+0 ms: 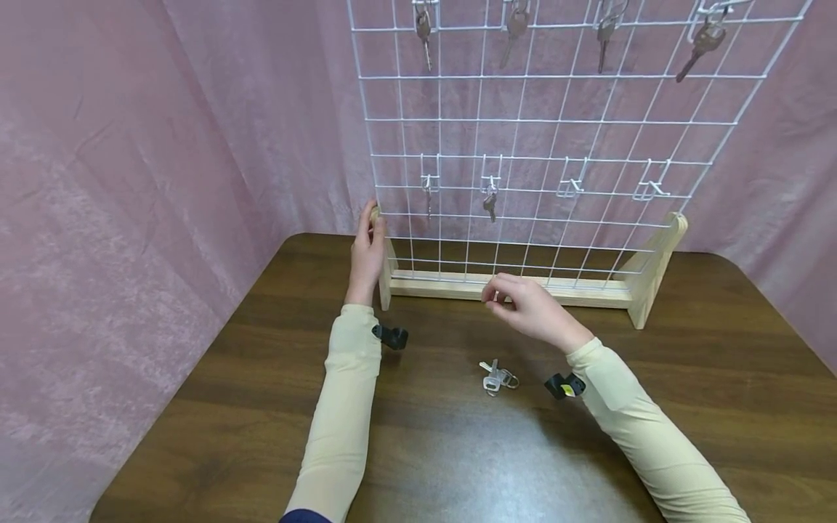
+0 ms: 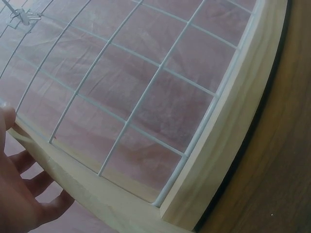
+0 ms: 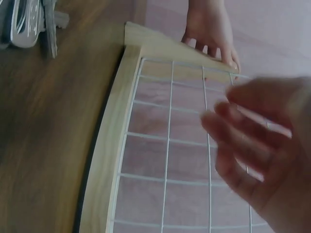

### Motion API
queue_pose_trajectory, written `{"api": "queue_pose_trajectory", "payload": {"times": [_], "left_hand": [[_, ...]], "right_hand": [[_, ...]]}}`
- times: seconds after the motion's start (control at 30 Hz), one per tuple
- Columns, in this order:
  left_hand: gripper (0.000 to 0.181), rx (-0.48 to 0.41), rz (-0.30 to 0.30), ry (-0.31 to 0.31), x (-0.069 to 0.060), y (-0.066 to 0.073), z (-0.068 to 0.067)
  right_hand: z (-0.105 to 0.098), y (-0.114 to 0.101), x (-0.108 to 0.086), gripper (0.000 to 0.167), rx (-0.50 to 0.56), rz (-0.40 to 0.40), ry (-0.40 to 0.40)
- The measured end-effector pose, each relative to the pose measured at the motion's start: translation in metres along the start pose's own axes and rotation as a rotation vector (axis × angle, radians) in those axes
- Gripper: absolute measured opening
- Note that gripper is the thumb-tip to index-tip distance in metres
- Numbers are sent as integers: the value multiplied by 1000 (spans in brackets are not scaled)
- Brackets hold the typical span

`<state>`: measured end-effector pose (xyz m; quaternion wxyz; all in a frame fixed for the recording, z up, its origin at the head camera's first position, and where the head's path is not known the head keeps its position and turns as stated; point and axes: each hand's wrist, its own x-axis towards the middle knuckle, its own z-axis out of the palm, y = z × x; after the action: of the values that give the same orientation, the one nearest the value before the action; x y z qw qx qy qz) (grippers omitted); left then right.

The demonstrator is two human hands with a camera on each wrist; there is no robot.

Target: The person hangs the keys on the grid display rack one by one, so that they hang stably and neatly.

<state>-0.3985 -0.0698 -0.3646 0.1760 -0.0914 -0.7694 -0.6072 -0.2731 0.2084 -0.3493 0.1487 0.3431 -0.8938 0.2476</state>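
My left hand (image 1: 368, 254) holds the left wooden side piece (image 1: 386, 280) of a stand. In the left wrist view its thumb and fingers (image 2: 53, 206) lie on opposite sides of that wood. The stand carries an upright white wire grid (image 1: 523, 138). My right hand (image 1: 532, 309) hovers before the stand's bottom bar (image 1: 445, 285), fingers loosely bent, with nothing visible between them. Nearer me, a small bunch of keys (image 1: 494, 379) on a ring lies on the table. On the lower row, a small key (image 1: 490, 207) and another key (image 1: 428, 200) hang from hooks.
Two lower-right hooks, a left one (image 1: 571, 187) and a right one (image 1: 649, 190), carry no keys. Several larger keys hang along the top, among them a key (image 1: 705, 42) at the right. Brown table (image 1: 216, 428) lies below; a pink curtain (image 1: 163, 145) stands behind.
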Motion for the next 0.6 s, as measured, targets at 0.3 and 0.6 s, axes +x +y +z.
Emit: {"api": "queue_pose_trajectory", "payload": {"times": [0.3,0.6], "left_hand": [[48,5,-2,5,-1,-4,0],[48,-17,1,0,0,-2,1]], "right_hand": [[10,15,-6,12,-31,-69,-255],[18,25,-8,4,128,-85,-513]]}}
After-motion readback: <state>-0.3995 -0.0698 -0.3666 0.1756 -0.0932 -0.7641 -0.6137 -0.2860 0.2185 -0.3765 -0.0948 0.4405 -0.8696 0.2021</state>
